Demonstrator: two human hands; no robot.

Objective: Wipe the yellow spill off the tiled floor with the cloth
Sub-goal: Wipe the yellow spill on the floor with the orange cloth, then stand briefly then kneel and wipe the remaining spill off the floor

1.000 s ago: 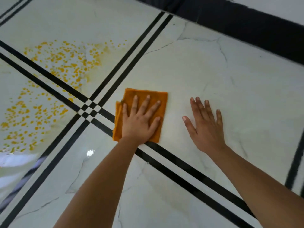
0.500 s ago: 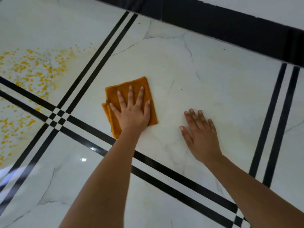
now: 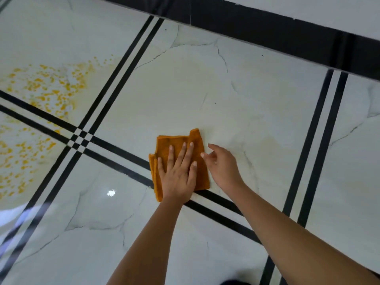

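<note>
A folded orange cloth [image 3: 164, 146] lies on the white tiled floor [image 3: 205, 89], just beyond a pair of black inlay lines. My left hand [image 3: 177, 171] presses flat on the cloth with straight, spread fingers. My right hand [image 3: 223, 165] is at the cloth's right edge, fingers loosely bent, fingertips close to the fabric; whether they touch it is unclear. The yellow spill [image 3: 45, 89] spreads as many droplets over the tiles at the far left, and more of it [image 3: 14, 157] lies below the black lines. A faint yellowish smear [image 3: 267, 140] shows right of the cloth.
Double black lines cross at an intersection [image 3: 80, 138] left of the cloth; another pair [image 3: 314, 140] runs on the right. A black skirting band [image 3: 267, 27] marks the wall base at the top. A light reflection [image 3: 111, 192] glints on the near tile.
My left hand has dragged the cloth toward me and to the right. My right hand has lifted off the floor and come in to the cloth's right edge. The view has shifted.
</note>
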